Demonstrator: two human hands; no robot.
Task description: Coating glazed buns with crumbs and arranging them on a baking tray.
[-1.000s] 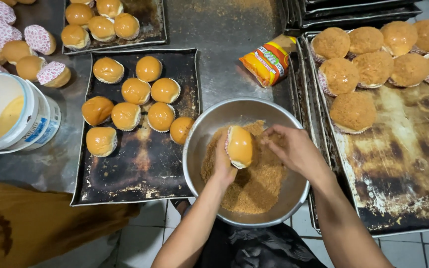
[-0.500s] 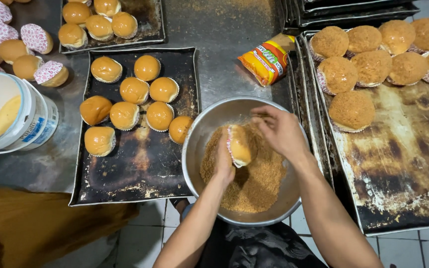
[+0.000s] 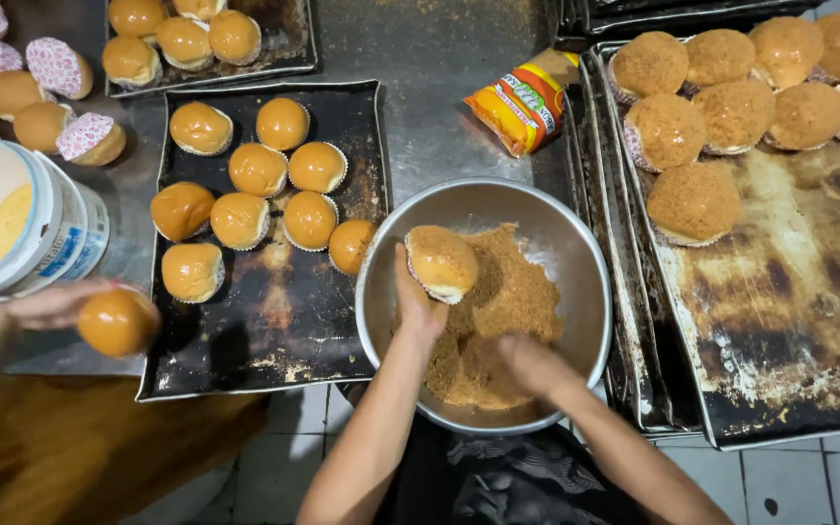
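Clearly left hand [image 3: 418, 309] grips bun [image 3: 441, 262] by its base over bowl [image 3: 576, 248]; right hand [image 3: 529, 362] scoops crumbs [image 3: 498, 321], closure unclear. Bun likely light, soft, squashable; hold underside gently.

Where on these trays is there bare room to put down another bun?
The right tray is bare below its crumbed buns. The middle tray is free along its near end, below the glazed buns. The steel bowl is crowded: crumbs, left hand holding a bun, right hand.
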